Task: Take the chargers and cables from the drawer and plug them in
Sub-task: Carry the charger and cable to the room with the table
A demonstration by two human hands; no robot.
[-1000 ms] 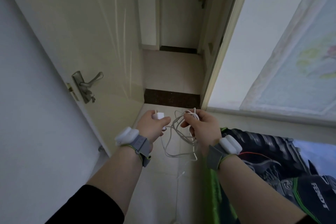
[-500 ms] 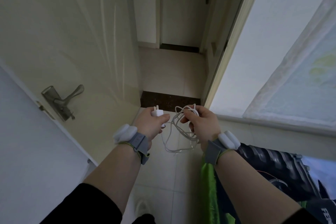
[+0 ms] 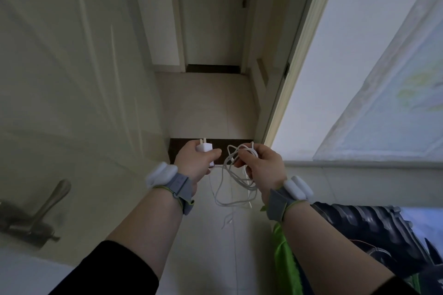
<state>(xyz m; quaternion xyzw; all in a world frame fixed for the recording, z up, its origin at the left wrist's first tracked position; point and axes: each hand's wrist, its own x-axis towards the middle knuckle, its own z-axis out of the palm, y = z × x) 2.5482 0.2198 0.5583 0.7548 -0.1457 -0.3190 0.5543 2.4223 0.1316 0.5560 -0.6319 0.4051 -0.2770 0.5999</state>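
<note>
At frame centre, the left hand (image 3: 197,163) grips a white charger (image 3: 205,149), prongs pointing up. Just right of it, the right hand (image 3: 263,167) pinches a bundled white cable (image 3: 236,176) whose loops hang below. A door handle (image 3: 39,215) sits lower left; a doorway's dark threshold (image 3: 211,151) lies behind the hands.

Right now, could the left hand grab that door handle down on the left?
Probably not as things stand: the left hand is gripping the white charger, so it isn't free. The door handle sits close beside the left forearm with nothing between, so the way looks open.
</note>
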